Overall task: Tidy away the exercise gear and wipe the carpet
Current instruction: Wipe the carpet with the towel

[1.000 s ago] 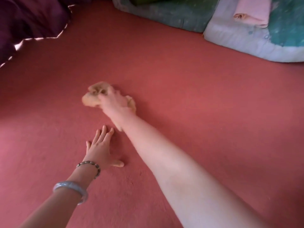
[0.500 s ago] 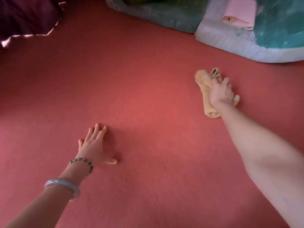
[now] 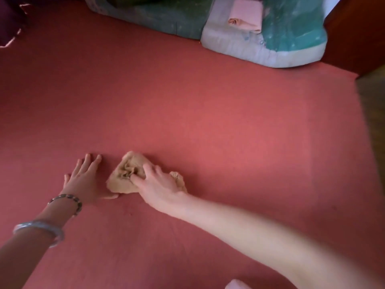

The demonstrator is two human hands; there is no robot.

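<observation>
A crumpled tan cloth [image 3: 127, 174] lies on the red carpet [image 3: 229, 126] near the middle of the view. My right hand [image 3: 160, 184] lies on top of the cloth, its fingers dug into the folds and bunching them. My left hand [image 3: 85, 180] rests flat on the carpet just left of the cloth, fingers straight and spread, with a beaded bracelet and a pale bangle on the wrist.
A green and grey cushion or mattress [image 3: 260, 38] lies at the far edge of the carpet with a folded pink cloth [image 3: 245, 15] on it. Dark purple fabric [image 3: 10, 24] shows at the top left. Wooden furniture [image 3: 358, 34] and bare floor border the carpet on the right.
My right hand swept the cloth from the left out to the far right, then back to the middle beside my left hand. The left hand stayed flat on the carpet.
</observation>
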